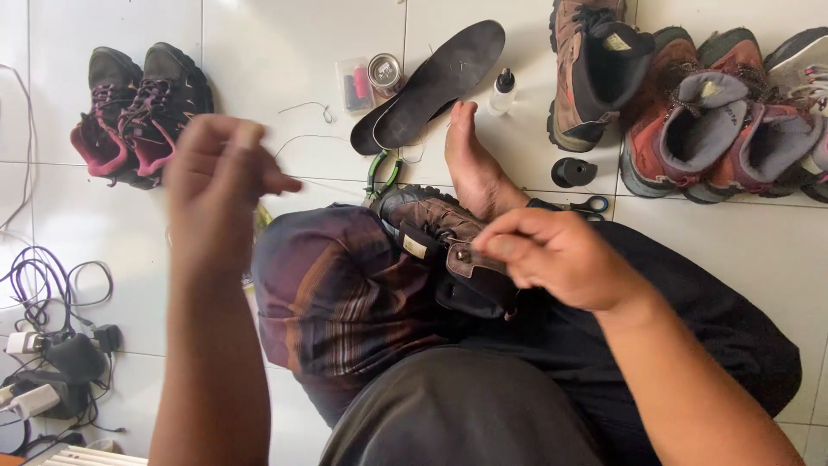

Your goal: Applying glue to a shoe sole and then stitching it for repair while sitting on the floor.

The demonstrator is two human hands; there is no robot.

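Observation:
A brown hiking boot (435, 233) lies across my lap, resting on a striped purple cloth (336, 285). My right hand (552, 255) pinches the boot's collar near its tongue. My left hand (216, 185) is raised up to the left, blurred, with fingers pinched together; a thin thread (328, 184) runs from it towards the boot. My bare foot (470, 160) rests on the tiled floor beyond the boot.
Two black insoles (440, 82), a small white bottle (502, 91), a thread box and a round tin (384, 73) lie ahead. Scissors (586, 205) and a black cap (573, 173) sit right. Several boots (690, 112) stand at right, a dark pair (138, 112) at left. Cables and chargers (52, 345) lie far left.

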